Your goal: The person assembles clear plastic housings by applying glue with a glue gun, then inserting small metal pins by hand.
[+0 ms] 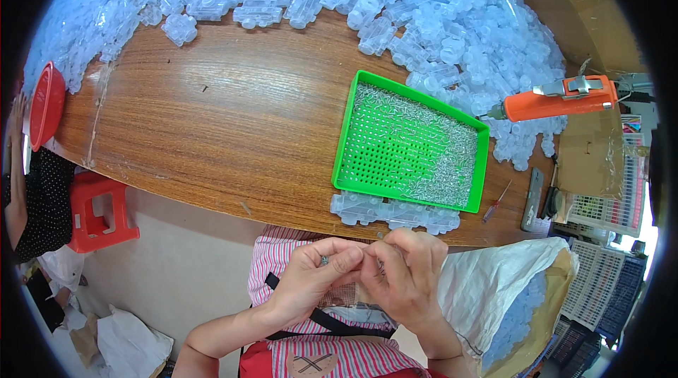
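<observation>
My left hand (308, 280) and my right hand (404, 280) meet in front of my lap, just off the table's near edge. Both are closed, with thumbs and fingertips pinched together, and whatever sits between the tips is hidden. A small silvery bit (324, 260) shows at the curled fingers of the left hand; its kind is unclear. Beyond the hands, a green perforated tray (344, 143) holds many small silver screws (455, 159), heaped toward its right side. Under the tray's near edge lie clear plastic housings (360, 208).
Loose clear plastic housings (459, 46) pile along the table's (212, 109) far side. An orange electric screwdriver (561, 101) hangs at right, above a small screwdriver (496, 203). An open sack (487, 286) of clear parts stands right. At left are a red bowl (47, 106), red stool (102, 212) and another person (42, 198).
</observation>
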Tool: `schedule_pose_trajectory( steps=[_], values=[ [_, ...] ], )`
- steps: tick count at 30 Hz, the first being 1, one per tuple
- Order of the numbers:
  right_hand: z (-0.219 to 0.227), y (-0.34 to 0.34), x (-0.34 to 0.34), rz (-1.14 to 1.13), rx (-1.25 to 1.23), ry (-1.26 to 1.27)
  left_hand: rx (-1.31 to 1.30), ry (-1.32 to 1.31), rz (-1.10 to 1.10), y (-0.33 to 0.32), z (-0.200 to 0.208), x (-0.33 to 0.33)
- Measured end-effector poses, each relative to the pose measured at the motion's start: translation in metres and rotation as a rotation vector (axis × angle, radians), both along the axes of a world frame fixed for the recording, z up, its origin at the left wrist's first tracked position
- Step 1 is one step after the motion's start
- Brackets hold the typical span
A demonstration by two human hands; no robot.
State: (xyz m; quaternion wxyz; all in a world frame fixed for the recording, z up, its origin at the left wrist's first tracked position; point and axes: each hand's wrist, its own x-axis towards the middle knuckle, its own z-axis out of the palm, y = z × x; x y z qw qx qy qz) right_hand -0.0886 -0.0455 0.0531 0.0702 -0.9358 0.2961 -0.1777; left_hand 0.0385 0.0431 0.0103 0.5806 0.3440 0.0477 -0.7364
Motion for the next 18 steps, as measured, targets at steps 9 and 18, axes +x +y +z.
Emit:
schedule_pose_trajectory(
  steps=[9,18],
  values=[
    [-0.010,0.001,-0.002,0.038,0.016,-0.075,0.049,-0.052,-0.013,-0.007,-0.001,0.008],
    [-0.009,-0.001,-0.004,0.086,-0.098,-0.012,0.049,-0.047,-0.026,-0.005,-0.006,0.009]
  ],
)
